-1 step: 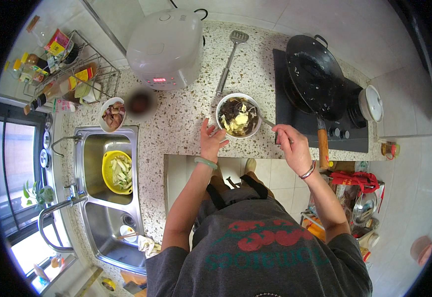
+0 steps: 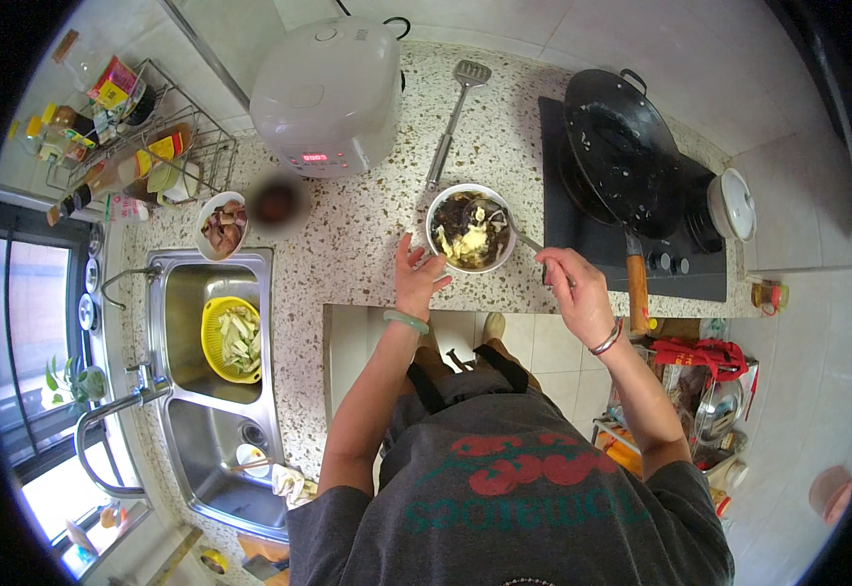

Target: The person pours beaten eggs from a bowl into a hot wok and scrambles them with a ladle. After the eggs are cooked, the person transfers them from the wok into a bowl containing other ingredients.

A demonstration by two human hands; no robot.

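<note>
White round bowl [image 2: 471,230], upright on the speckled desk, holding dark and pale yellow food; a metal utensil [image 2: 527,240] enters its rim from 4 o'clock.

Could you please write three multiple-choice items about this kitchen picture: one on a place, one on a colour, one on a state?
1. Where is the white bowl of food?
A. In the sink
B. On the counter beside the stove
C. Inside the wok

2. What colour is the strainer basket in the sink?
A. Yellow
B. Red
C. Blue

3. What is the left hand doing?
A. Resting against the bowl
B. Holding the spatula
C. Hanging free

Answers: B, the bowl stands on speckled counter left of the stove; A, the basket is plainly yellow; A, its fingers meet the bowl's rim.
</note>
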